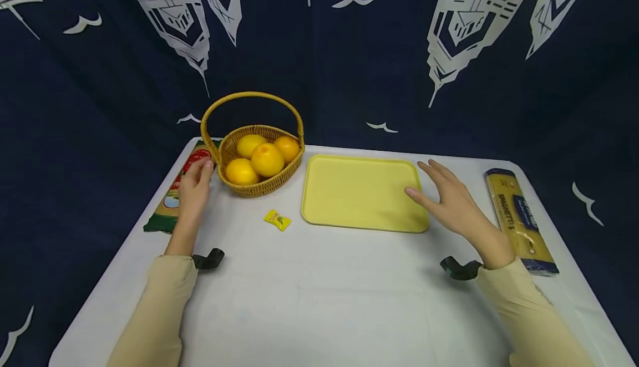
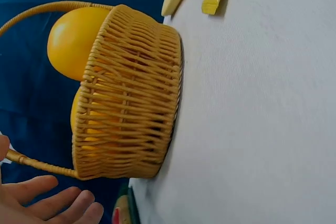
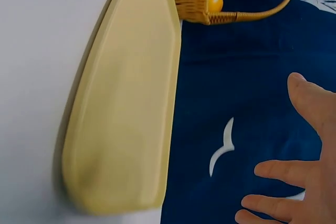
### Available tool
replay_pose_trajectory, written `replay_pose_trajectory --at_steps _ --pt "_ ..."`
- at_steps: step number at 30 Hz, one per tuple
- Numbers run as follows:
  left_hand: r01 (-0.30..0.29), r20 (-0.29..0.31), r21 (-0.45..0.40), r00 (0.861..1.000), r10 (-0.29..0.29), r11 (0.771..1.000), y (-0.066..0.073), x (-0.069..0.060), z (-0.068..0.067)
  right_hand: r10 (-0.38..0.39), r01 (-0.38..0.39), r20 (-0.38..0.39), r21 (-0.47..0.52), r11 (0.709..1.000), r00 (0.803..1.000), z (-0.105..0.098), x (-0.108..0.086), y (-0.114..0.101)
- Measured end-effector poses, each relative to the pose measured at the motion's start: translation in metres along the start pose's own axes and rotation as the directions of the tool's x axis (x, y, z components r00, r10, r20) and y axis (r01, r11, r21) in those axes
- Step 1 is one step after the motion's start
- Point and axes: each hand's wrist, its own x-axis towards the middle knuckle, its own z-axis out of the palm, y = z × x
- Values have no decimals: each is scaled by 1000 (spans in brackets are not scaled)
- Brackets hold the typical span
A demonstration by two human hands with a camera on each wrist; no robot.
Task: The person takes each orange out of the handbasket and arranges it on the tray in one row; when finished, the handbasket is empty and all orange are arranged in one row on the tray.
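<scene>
A wicker basket (image 1: 259, 188) with a tall handle stands at the back left of the table, holding several yellow-orange round fruits (image 1: 267, 159). My left hand (image 1: 196, 187) is at the basket's left side, by the foot of its handle. In the left wrist view the handle (image 2: 42, 166) passes between the thumb and the loosely extended fingers (image 2: 63, 203); whether they touch it I cannot tell. My right hand (image 1: 451, 203) hovers over the right edge of a yellow tray (image 1: 364, 192), fingers spread and holding nothing. The right wrist view shows those spread fingers (image 3: 283, 171) too.
A small yellow wrapped candy (image 1: 277, 220) lies in front of the basket. Left of it is a green and red packet (image 1: 172, 203), partly behind my left hand. A spaghetti pack (image 1: 519, 217) lies at the right. Dark patterned cloth (image 1: 339, 78) hangs behind the white table.
</scene>
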Motion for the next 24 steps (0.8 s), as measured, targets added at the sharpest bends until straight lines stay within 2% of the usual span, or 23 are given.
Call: replay_pose_trajectory --at_steps 6,9,14,24 --pt "100 77 -114 993 -91 988 -4 9 9 -10 9 21 48 999 1000 12 17 -18" --pt "136 91 -212 989 -119 968 -7 17 17 -39 38 23 74 997 999 19 27 -28" --pt "171 99 -424 985 -143 889 -14 31 32 -99 94 40 101 990 994 35 44 -53" --pt "128 46 -622 991 -127 773 -21 38 48 -186 169 83 173 970 979 68 76 -105"
